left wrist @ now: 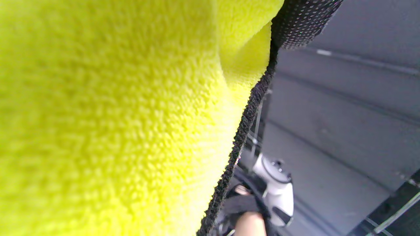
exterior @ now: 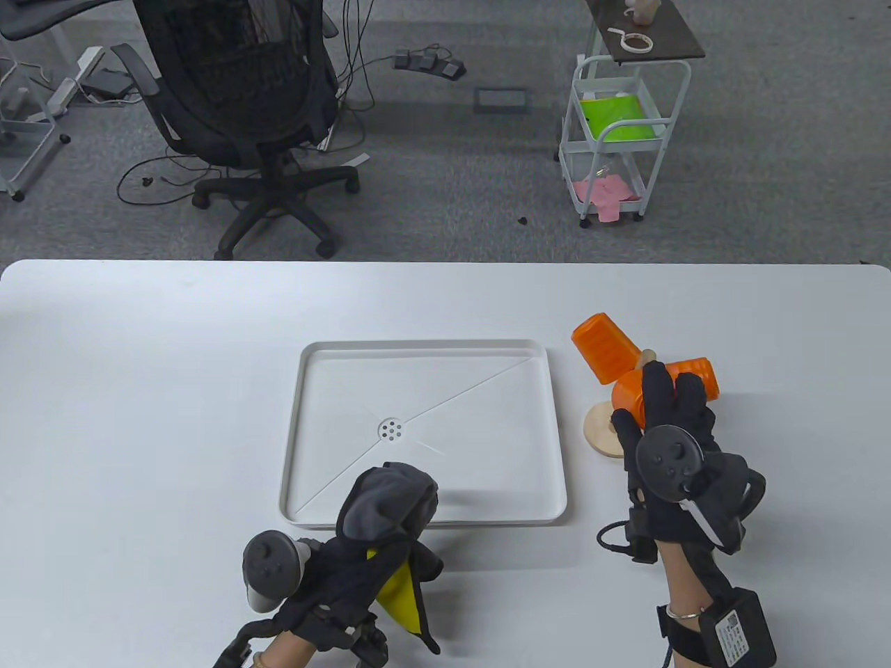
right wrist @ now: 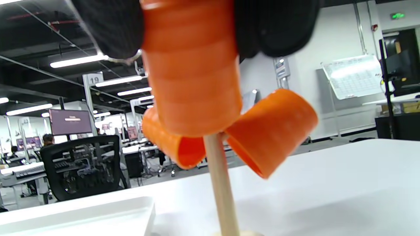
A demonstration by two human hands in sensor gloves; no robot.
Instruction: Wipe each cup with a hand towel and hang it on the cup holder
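Observation:
A wooden cup holder (exterior: 602, 433) stands right of the tray, and two orange cups (exterior: 604, 348) (exterior: 696, 372) hang tilted on its pegs. My right hand (exterior: 661, 396) grips a third orange cup (exterior: 626, 402) against the holder's post. In the right wrist view this cup (right wrist: 192, 82) hangs mouth down in front of the post (right wrist: 221, 183), with my gloved fingers (right wrist: 275, 26) around it. At the tray's near edge, my left hand (exterior: 348, 563) holds a bunched hand towel (exterior: 386, 501), grey outside and yellow inside. Its yellow side (left wrist: 115, 114) fills the left wrist view.
A white drain tray (exterior: 424, 351) lies mid-table with nothing in it. Beyond the table's far edge are an office chair (exterior: 243, 90) and a white cart (exterior: 619, 139) on the floor. Bare table lies left of the tray.

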